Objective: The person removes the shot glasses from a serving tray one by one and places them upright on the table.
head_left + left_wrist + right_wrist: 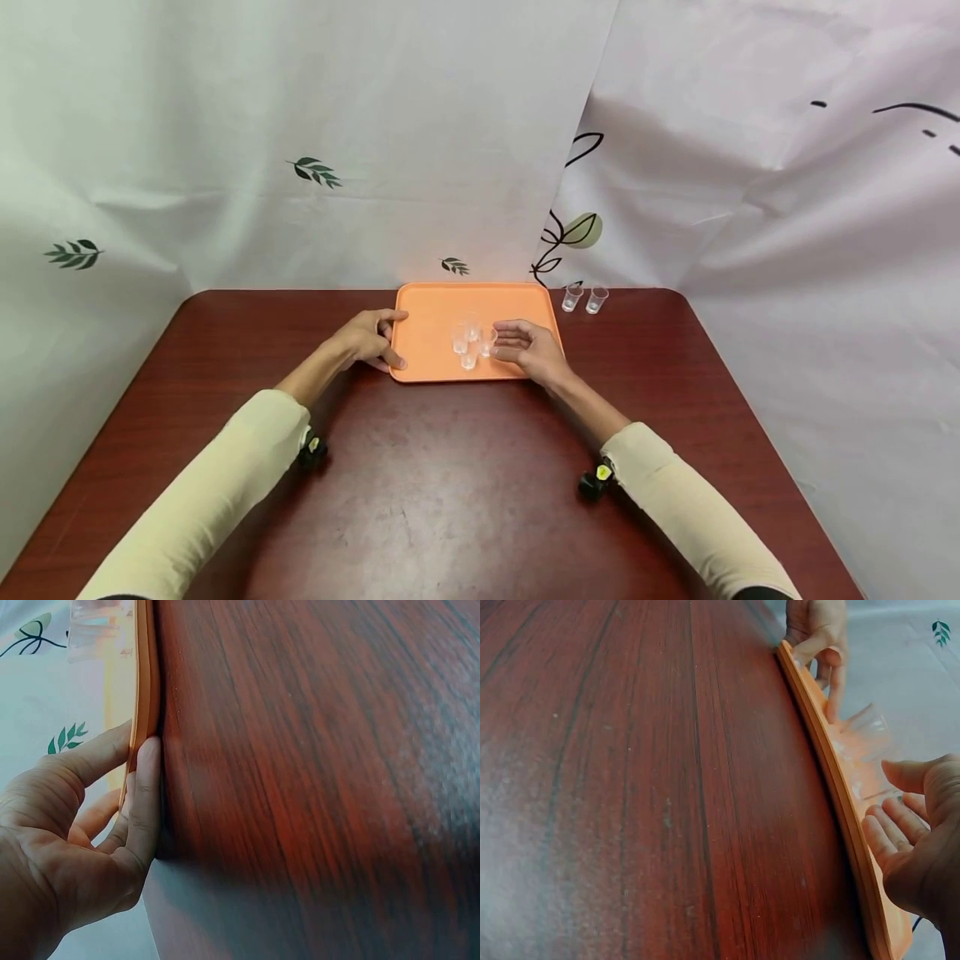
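Note:
Several small clear plastic cups (468,358) stand in a close group on an orange tray (427,304) at the back of the table. My left hand (369,337) grips the tray's left end, thumb and a finger over the rim, other fingers bent at its side. In the left wrist view the fingers straddle the tray's edge (147,675). Over the tray's right part, my right hand (531,348) has its thumb and fingers spread beside the rightmost cup (486,342). The right wrist view shows blurred clear cups (866,731) beyond its fingertips; contact is hard to tell.
Two more clear cups, a left one (572,298) and a right one (597,300), stand on the dark red wooden table (450,483) just right of the tray. A pale patterned curtain (375,125) hangs right behind the table and along its sides.

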`<state>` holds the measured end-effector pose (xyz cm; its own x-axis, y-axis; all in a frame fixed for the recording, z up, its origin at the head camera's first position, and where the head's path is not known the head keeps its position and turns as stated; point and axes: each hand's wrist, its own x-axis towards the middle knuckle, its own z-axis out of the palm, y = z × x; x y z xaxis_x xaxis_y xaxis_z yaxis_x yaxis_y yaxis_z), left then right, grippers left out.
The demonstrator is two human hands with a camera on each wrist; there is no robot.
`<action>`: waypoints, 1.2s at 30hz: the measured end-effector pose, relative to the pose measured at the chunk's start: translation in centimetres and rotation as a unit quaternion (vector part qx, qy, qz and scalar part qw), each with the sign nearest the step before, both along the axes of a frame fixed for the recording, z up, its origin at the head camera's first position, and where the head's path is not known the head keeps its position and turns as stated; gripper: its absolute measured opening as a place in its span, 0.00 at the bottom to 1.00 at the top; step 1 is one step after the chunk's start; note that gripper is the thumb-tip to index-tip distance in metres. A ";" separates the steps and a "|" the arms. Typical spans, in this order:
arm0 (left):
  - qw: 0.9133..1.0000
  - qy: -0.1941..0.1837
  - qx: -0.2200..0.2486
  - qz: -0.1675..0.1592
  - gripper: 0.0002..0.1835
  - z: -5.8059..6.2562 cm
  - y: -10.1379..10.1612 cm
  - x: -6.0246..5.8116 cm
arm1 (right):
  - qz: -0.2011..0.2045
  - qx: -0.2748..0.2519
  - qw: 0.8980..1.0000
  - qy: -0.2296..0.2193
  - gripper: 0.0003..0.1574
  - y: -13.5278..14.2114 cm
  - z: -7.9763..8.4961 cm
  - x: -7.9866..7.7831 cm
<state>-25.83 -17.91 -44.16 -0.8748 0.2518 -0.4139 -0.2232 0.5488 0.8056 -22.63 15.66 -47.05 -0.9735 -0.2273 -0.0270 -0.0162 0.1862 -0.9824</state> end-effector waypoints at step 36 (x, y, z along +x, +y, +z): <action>1.000 0.002 0.006 -0.004 0.61 -0.5 0.0 -0.2 | -0.052 -0.010 0.997 0.055 0.27 0.9 -0.7 0.6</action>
